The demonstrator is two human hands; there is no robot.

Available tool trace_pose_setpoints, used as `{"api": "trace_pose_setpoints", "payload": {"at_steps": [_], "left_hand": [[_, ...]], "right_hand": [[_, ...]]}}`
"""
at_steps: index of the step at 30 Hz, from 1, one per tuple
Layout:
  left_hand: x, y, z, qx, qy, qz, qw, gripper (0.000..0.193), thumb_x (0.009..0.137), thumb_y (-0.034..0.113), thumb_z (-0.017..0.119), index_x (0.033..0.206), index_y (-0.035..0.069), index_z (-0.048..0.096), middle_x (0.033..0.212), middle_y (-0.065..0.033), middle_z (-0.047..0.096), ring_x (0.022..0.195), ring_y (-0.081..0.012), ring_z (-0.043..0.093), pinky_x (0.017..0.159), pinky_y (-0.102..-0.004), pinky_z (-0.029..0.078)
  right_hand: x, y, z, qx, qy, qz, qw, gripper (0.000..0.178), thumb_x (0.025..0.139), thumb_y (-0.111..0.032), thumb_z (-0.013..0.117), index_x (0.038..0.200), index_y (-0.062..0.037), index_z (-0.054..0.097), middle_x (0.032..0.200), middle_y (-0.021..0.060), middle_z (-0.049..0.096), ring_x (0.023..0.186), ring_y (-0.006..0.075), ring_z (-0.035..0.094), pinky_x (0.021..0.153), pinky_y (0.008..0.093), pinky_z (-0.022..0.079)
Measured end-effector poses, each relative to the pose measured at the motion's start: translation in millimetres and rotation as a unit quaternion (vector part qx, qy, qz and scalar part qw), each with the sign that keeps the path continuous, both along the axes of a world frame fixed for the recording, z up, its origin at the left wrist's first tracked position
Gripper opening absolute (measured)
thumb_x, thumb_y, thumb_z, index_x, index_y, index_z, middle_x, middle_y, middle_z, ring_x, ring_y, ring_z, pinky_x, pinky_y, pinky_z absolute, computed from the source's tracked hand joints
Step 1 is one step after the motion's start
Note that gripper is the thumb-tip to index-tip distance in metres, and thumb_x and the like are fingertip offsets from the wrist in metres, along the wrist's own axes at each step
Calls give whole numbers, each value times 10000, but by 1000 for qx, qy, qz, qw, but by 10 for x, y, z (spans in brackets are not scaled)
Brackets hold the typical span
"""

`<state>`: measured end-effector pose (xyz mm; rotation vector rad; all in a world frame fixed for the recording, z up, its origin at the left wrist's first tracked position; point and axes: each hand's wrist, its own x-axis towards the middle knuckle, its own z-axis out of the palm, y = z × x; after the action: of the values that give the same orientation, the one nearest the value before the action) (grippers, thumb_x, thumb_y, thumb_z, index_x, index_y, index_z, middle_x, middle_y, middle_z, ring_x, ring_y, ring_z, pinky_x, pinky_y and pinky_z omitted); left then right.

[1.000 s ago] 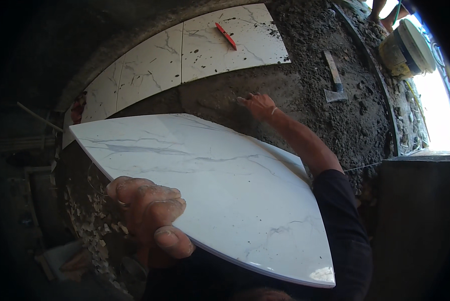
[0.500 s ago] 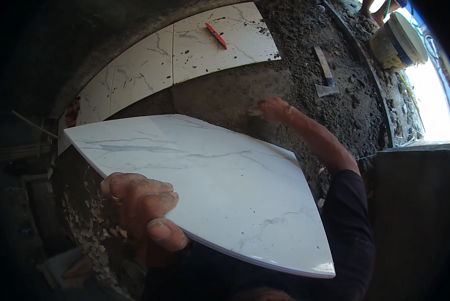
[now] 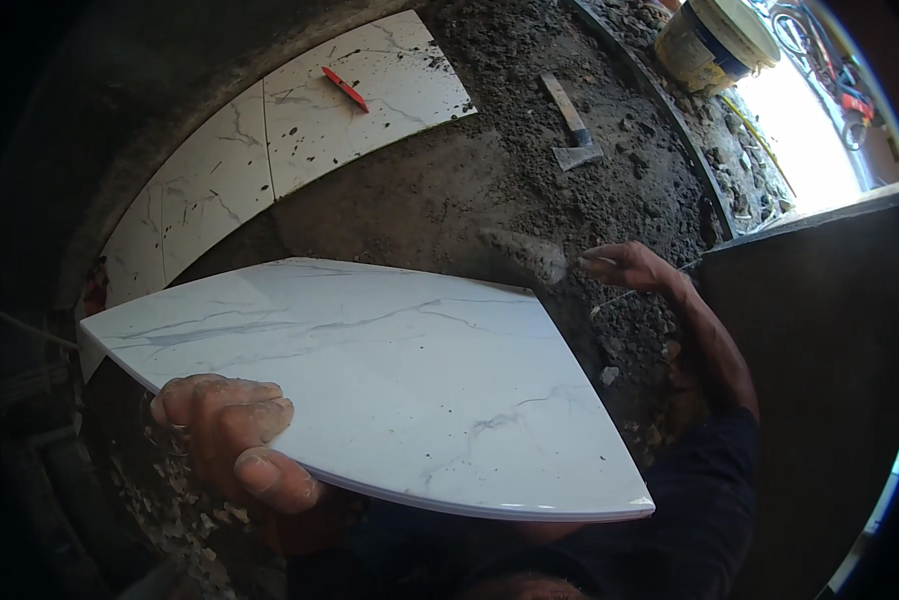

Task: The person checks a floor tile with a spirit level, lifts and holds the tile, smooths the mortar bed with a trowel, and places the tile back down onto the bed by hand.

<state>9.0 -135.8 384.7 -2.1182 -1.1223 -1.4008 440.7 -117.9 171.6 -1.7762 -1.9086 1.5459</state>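
Note:
My left hand (image 3: pixel 231 435) grips the near left edge of a large white marble-patterned tile (image 3: pixel 389 380), thumb on top along the edge. The tile is held up and tilted, hiding part of the ground below it. My right hand (image 3: pixel 631 268) is past the tile's far right corner, over the dirt, fingers stretched out to the left and holding nothing I can see. A blurred streak of grey powder (image 3: pixel 524 253) hangs just left of its fingertips, above a smooth grey mortar bed (image 3: pixel 369 215).
Laid marble-patterned tiles (image 3: pixel 214 165) run along the far left wall, with a red tool (image 3: pixel 345 90) on one. A hammer-like tool (image 3: pixel 569 125) with a wooden handle lies on the rough dirt. A dirty white bucket (image 3: pixel 714 50) stands beyond a dark straight bar (image 3: pixel 659 105).
My right hand has swung right, away from the mortar bed, and a grey powder streak now trails beside it. The view has shifted; my left hand still holds the tile.

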Motion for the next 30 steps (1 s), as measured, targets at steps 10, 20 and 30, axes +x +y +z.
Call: {"api": "trace_pose_setpoints", "payload": {"at_steps": [10,20,30], "left_hand": [[-125,53,-8,28,80,-69,994,428,991,326,217,722,110,471,578,-10,403,533,-157,389,563,-323,362],[-127,43,36,44,97,-77,991,400,1009,278,238,758,81,480,581,-14,406,537,-148,413,522,-326,354],[113,0,70,-12,8,9,1000,447,947,372,231,599,141,388,512,-14,381,558,-165,383,696,-337,366]], "right_hand": [[281,-906,190,360,-208,-203,886,436,820,-80,575,1253,-128,571,1057,95,644,954,347,628,819,423,514],[-502,-604,-239,226,-201,-166,939,339,940,-160,496,1258,-58,441,1027,226,539,929,446,555,776,517,460],[-945,506,-890,241,-183,-35,952,290,922,-203,437,1135,-36,538,924,274,631,849,473,626,733,536,514]]}}
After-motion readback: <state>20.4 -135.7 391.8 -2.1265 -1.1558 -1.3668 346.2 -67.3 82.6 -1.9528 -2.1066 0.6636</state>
